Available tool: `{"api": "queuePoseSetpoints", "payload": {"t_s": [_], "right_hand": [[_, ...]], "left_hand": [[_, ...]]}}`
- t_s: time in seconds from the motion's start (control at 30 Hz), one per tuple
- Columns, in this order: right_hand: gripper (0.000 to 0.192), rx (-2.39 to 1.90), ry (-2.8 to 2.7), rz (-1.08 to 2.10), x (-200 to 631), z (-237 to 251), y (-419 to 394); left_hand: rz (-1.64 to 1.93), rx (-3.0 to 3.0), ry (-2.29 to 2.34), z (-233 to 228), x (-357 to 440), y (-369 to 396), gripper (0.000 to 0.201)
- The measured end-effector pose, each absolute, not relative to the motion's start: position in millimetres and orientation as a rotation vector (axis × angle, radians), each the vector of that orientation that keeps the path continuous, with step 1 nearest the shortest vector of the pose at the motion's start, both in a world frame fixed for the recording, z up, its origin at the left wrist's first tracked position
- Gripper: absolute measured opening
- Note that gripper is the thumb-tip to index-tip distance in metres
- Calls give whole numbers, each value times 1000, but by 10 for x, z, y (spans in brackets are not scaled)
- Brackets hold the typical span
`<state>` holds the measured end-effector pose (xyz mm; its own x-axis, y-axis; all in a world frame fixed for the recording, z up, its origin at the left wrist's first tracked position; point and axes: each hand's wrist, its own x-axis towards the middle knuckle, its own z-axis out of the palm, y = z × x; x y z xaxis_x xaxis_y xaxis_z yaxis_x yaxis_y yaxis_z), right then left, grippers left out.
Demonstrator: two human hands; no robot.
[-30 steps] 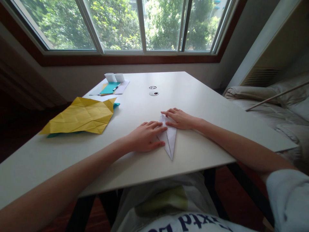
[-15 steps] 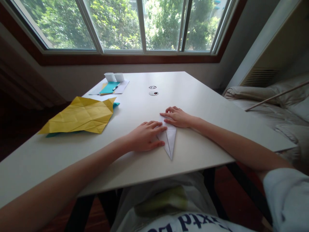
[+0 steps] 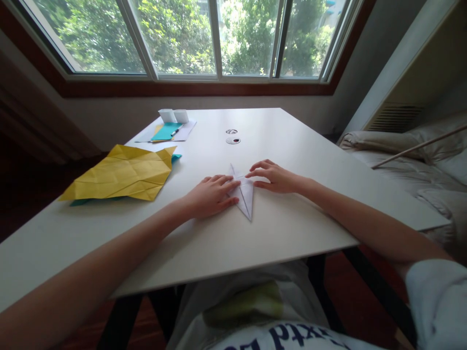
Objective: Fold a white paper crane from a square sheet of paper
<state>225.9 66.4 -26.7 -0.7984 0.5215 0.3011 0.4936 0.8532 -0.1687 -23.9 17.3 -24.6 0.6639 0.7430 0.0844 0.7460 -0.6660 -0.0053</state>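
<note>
The folded white paper (image 3: 247, 197) has shifted leftward under the flat, ungripping left hand (image 3: 213, 195), baring its far tip (image 3: 232, 170) beyond that hand's fingers, while the loosely spread right hand (image 3: 273, 176) hovers alongside, so pressing there seems paused.

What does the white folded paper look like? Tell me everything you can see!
The folded paper is plain white and looks thin, with a long pointed shape: one sharp tip aims toward the person, a narrower one away. A line runs down to the near tip. It lies on the white table. The left hand rests on its left side, hiding part of it. The right hand is at its right edge; whether it touches is unclear.
</note>
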Motion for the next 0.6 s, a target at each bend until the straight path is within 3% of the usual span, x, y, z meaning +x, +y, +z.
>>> {"api": "queuePoseSetpoints", "payload": {"t_s": [0.2,0.6], "right_hand": [[23,-644,-2718,269,2194,-238,606],[19,-706,-2720,104,2064,-237,483]], "left_hand": [[-218,-2864,-1161,-196,-226,162,48],[-300,-2905,-1053,-146,-154,53,29]]}}
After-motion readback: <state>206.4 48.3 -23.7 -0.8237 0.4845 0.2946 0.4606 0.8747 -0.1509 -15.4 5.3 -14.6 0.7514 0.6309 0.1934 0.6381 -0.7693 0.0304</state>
